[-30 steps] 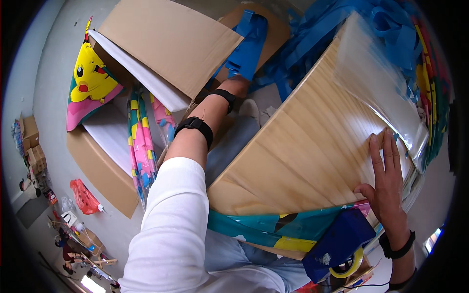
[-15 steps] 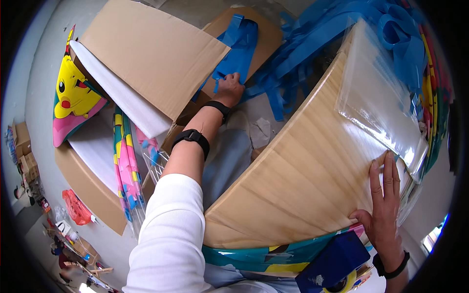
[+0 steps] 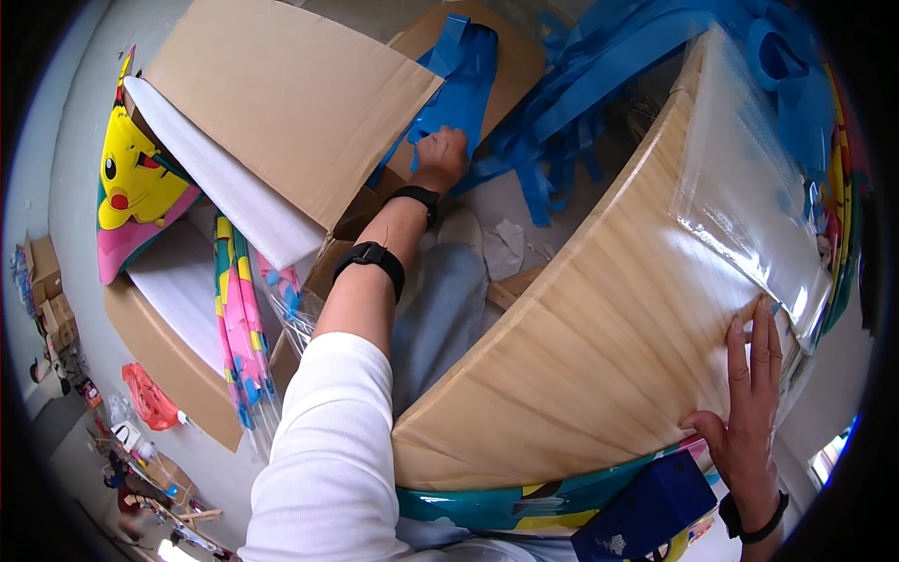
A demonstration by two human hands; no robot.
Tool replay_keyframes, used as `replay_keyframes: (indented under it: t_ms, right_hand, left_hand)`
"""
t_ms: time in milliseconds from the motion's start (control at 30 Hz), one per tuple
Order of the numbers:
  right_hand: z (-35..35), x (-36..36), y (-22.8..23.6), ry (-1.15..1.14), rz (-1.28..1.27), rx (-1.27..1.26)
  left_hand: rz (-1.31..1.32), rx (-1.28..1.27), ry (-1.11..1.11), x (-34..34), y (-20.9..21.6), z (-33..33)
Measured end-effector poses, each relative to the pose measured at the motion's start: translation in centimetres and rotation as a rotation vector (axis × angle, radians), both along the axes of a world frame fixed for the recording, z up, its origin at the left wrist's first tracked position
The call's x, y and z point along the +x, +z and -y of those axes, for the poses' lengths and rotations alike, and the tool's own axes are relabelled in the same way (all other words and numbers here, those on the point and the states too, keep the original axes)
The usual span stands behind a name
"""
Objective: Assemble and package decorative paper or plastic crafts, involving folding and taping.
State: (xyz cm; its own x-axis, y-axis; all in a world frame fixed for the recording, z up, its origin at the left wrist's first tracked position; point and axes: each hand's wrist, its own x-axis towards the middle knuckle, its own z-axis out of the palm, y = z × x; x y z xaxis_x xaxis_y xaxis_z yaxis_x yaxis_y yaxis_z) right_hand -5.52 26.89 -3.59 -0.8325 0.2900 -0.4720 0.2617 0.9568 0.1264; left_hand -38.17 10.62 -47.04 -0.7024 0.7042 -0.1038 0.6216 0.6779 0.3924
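My left hand point(image 3: 441, 157) reaches forward past the flap of a cardboard box. Its fingers are curled on blue plastic strips point(image 3: 465, 80) that lie by the box; the fingertips are partly hidden. My right hand point(image 3: 749, 407) rests with fingers stretched out on the wooden tabletop point(image 3: 562, 347), near its right edge. Just beyond those fingers lies a stack of clear plastic bags point(image 3: 740, 187). A dark blue box point(image 3: 641, 506) stands at the near edge, beside a glossy printed teal and yellow sheet point(image 3: 468, 503).
More blue strips point(image 3: 609, 84) hang over the table's far end. At left, a cardboard box point(image 3: 290, 103) holds white foam sheet point(image 3: 220, 178) and a yellow cartoon-printed foil piece point(image 3: 131, 178). Folded printed pieces point(image 3: 243, 328) stand nearby. A red plastic bag point(image 3: 152, 395) lies on the floor.
My left hand's fingers have curled in more tightly against the blue strips. My right hand stays on the tabletop, and the view has shifted slightly.
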Motion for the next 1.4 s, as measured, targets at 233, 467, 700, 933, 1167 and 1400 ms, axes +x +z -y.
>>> replay_keyframes:
  t_ms: [233, 467, 700, 933, 1167, 1400]
  right_hand:
    - [-0.2, 1.0, 0.1, -0.002, 0.037, 0.058]
    - [-0.2, 1.0, 0.0, -0.008, 0.062, 0.081]
    - [0.1, 0.0, 0.1, -0.01, 0.002, 0.033]
    - [-0.1, 0.2, -0.2, -0.002, -0.041, -0.004]
    - [0.0, 0.2, -0.3, -0.011, -0.073, -0.034]
    - [0.0, 0.1, -0.2, -0.008, -0.076, -0.022]
  left_hand:
    - [0.057, 0.007, 0.093, 0.0, -1.3, -0.1]
    - [0.095, -0.032, 0.316, -1.0, -1.5, -1.0]
    - [0.454, -0.052, 0.512, -3.3, 0.6, -1.1]
    - [0.572, 0.126, 0.625, -4.4, -0.7, -0.7]
    - [0.661, 0.194, 0.608, -4.7, 1.0, -0.5]
    - [0.815, 0.273, 0.584, -4.2, 3.6, -0.6]
